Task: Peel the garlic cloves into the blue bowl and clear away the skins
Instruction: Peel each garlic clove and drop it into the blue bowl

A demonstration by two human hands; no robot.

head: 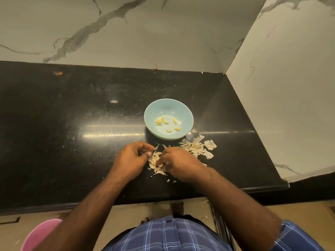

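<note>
The blue bowl [168, 119] sits just beyond the hands, likely so peeled cloves [167, 122] drop straight in; skins [197, 146] pile to its right. The unpeeled cloves [156, 164] lie between the hands: the left hand [133, 159] is curled, seemingly pinching something small, and the right hand [178, 163] reaches into them with bent fingers.

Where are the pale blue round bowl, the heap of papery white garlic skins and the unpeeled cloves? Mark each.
pale blue round bowl [154, 107]: head view, bare inner wall.
heap of papery white garlic skins [196, 146]: head view, heap's middle.
unpeeled cloves [154, 160]: head view, between the hands.
</note>
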